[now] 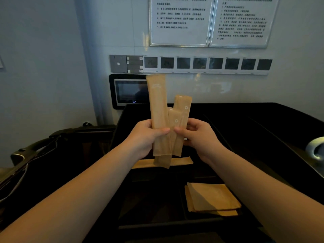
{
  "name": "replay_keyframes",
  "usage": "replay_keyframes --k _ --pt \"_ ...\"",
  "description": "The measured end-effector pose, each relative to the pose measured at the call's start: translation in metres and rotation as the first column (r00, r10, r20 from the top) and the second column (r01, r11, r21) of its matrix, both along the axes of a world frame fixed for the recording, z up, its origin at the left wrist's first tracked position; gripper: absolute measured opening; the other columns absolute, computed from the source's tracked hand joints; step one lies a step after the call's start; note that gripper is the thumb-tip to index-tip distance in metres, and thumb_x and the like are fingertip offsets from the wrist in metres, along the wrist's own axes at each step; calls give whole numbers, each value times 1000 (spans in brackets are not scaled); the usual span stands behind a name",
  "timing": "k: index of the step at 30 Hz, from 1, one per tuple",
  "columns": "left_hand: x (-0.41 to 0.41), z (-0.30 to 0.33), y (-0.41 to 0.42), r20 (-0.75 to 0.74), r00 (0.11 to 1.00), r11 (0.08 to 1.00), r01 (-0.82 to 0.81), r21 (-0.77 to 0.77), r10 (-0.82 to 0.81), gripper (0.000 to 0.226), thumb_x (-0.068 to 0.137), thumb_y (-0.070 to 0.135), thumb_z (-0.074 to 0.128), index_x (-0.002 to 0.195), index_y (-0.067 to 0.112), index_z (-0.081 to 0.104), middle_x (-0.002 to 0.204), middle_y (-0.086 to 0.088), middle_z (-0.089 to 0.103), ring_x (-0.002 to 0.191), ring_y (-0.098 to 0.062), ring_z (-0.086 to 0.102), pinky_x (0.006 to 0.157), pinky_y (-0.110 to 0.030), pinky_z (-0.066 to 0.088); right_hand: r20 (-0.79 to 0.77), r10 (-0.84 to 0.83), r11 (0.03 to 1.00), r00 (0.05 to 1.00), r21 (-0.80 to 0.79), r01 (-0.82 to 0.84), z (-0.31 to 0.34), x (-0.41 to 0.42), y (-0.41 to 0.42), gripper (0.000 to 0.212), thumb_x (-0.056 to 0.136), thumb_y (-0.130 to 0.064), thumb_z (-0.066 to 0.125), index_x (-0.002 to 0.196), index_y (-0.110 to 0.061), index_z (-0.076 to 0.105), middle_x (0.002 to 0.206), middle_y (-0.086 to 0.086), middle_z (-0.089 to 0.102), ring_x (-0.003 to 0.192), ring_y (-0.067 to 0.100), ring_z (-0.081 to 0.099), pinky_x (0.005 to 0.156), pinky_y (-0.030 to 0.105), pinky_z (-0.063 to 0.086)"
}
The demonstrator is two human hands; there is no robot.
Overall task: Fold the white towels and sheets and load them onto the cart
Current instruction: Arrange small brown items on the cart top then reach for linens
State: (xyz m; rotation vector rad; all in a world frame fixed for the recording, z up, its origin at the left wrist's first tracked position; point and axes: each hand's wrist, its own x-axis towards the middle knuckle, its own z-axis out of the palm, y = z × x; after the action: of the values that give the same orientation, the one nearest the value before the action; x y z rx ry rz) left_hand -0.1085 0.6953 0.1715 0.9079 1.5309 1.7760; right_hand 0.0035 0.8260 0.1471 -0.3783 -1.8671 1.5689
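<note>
I hold up a small bunch of long, narrow brown paper packets (pixel 158 109) above a black cart top (pixel 245 123). My left hand (pixel 145 137) grips the tallest packet, thumb across its front. My right hand (pixel 198 135) pinches the shorter packets (pixel 182 109) beside it, which bear small white ring marks. The two hands almost touch at the thumbs. No white towels or sheets are in view.
Flat brown paper bags (pixel 212 200) lie in a black tray compartment below my right arm; another brown packet (pixel 180 161) lies under my hands. A dark bag with a handle (pixel 35 149) hangs at left. A wall screen (pixel 129 92), framed notices (pixel 180 21) and a metal ring (pixel 315 149) are around.
</note>
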Motion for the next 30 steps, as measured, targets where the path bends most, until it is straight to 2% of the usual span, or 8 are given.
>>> replay_keyframes --k 3,10,15,19,22,24,26,30 --pt "-1 2 -3 -52 997 997 -66 -49 64 29 79 16 74 105 24 63 101 5 69 92 -13 64 62 -29 49 33 -21 999 999 47 20 1 4 1 20 83 -27 71 103 -30 70 103 -9 72 95 9 69 84 47 57" --pt "-3 5 -6 97 989 993 -112 22 110 21 82 9 71 94 24 63 97 1 70 88 -15 66 62 -32 52 107 14 996 994 81 -22 -4 4 -7 25 82 -24 73 106 -28 69 101 -10 73 94 8 69 83 43 58" --pt "-8 5 -16 -11 995 995 -99 -13 98 22 80 8 71 93 24 63 90 4 72 84 -13 68 60 -28 51 186 -23 991 982 134 -3 1 6 -6 24 80 -27 74 104 -30 69 99 -15 72 92 5 69 83 42 58" --pt "-21 12 -31 -160 975 988 -154 -10 151 19 80 9 71 93 21 63 84 1 74 77 -10 72 52 -20 54 254 -122 958 959 282 47 6 12 -1 21 78 -29 76 97 -32 70 93 -12 71 92 6 66 81 37 57" --pt "-35 18 -41 -309 917 966 -258 17 251 16 81 13 72 91 23 65 90 1 73 77 -7 71 61 -24 56 342 -175 851 923 524 -32 12 14 1 14 78 -30 76 82 -37 64 82 -15 65 82 -1 60 70 23 49" --pt "-43 21 -45 -383 879 955 -297 20 282 17 81 14 74 90 25 65 91 2 72 76 -7 71 69 -29 56 418 -221 729 881 671 -136 10 9 -1 22 79 -30 75 74 -41 56 75 -18 57 74 -5 53 63 18 40" --pt "-47 21 -47 -448 855 955 -296 -4 263 19 79 16 76 90 28 65 89 6 72 74 -4 71 67 -25 55 484 -242 637 841 733 -238 4 -1 -4 27 79 -30 75 72 -43 52 72 -18 54 70 -5 50 61 16 35" --pt "-50 15 -43 -521 826 954 -292 -65 218 22 79 18 76 89 33 63 90 9 71 72 0 69 64 -20 51 579 -284 498 765 770 -398 -18 -27 -5 37 79 -29 75 64 -41 43 66 -18 45 64 -4 42 75 24 34"
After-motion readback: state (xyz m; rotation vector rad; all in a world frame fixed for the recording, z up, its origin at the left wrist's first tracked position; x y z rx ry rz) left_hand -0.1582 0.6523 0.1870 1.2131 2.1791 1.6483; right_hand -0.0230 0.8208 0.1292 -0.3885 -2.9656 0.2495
